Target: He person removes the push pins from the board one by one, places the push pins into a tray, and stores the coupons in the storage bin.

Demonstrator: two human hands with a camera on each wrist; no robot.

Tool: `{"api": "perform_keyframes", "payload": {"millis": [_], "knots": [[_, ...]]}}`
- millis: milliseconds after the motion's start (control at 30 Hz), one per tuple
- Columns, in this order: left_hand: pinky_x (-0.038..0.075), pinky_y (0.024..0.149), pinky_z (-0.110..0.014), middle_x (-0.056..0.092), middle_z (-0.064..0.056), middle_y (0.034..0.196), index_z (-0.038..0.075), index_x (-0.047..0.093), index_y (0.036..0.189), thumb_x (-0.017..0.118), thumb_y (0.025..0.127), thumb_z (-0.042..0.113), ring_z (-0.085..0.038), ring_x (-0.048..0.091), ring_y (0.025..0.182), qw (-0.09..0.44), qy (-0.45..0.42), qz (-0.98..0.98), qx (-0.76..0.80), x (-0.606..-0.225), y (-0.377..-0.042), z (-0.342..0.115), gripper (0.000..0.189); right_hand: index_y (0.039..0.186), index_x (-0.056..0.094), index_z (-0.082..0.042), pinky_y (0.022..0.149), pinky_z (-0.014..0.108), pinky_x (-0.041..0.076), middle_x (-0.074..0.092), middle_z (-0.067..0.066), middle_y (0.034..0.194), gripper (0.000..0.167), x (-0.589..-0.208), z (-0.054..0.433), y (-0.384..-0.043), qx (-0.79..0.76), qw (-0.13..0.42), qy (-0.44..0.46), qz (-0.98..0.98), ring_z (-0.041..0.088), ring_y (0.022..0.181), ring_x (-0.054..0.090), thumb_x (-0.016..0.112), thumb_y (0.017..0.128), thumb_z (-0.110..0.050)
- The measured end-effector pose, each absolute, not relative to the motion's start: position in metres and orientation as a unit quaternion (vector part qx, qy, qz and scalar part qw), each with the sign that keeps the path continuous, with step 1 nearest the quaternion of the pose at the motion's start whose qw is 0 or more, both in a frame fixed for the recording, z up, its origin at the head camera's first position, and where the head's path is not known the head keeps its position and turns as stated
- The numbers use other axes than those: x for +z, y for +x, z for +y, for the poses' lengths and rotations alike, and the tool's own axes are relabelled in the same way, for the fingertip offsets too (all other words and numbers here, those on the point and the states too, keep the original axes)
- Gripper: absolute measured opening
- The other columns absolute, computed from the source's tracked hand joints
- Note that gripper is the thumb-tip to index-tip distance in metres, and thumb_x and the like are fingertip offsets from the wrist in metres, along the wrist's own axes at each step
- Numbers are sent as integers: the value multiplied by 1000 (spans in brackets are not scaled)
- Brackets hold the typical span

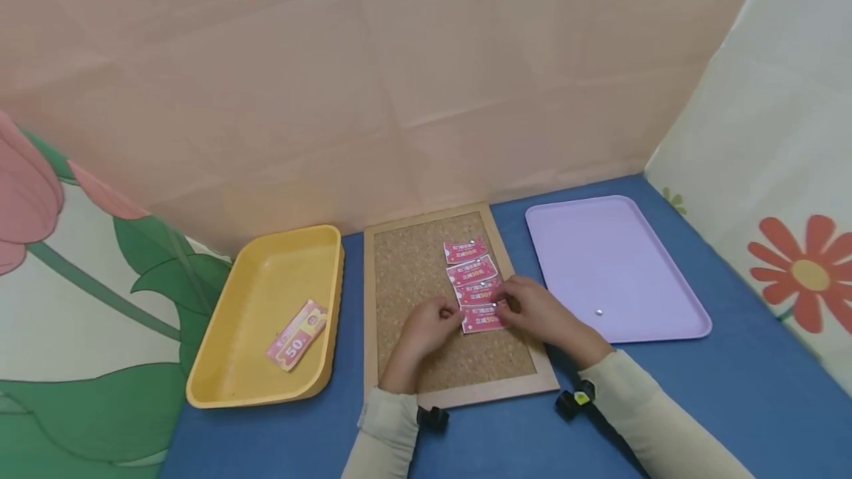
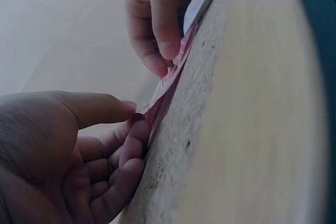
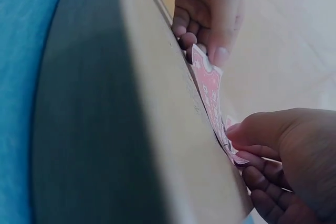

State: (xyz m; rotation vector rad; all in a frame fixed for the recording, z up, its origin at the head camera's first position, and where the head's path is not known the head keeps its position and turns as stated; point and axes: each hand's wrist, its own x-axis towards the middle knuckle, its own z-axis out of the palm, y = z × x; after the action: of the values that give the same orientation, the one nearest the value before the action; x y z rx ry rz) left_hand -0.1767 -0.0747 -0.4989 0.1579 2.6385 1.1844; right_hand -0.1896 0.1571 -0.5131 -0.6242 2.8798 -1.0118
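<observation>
Several pink-and-white paper coupons (image 1: 472,272) lie in an overlapping column on a wood-framed cork board (image 1: 409,265), with small silver thumbtacks on the upper ones. My left hand (image 1: 427,327) pinches the left end of the lowest coupon (image 1: 481,321) between thumb and fingers. At that coupon's right end, my right hand (image 1: 542,313) has thumb and index finger together on a small silver thumbtack (image 1: 494,304), mostly hidden by the fingertips. The right wrist view shows the lowest coupon (image 3: 207,85) bowed slightly off the board, its right end curling past the right fingers.
Left of the board stands a yellow tray (image 1: 266,390) holding more pink coupons (image 1: 297,335). To the right lies a flat lilac tray (image 1: 599,257) with one silver thumbtack (image 1: 599,312) near its front edge. Blue cloth (image 1: 492,442) covers the table; a plain backdrop rises behind.
</observation>
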Motion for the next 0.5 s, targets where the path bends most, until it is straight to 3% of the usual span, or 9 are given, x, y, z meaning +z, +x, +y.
{"api": "perform_keyframes", "payload": {"millis": [500], "knots": [[45,61,-29,62,7,80,20,69,90,65,93,33,-12,55,69,127,63,899,414,-506,-181,-79,14,97,68,-14,73,33,48,59,-5,87,13,-506,156,-198,-303,38,-225,925,12,79,53,74,86,-17]]}}
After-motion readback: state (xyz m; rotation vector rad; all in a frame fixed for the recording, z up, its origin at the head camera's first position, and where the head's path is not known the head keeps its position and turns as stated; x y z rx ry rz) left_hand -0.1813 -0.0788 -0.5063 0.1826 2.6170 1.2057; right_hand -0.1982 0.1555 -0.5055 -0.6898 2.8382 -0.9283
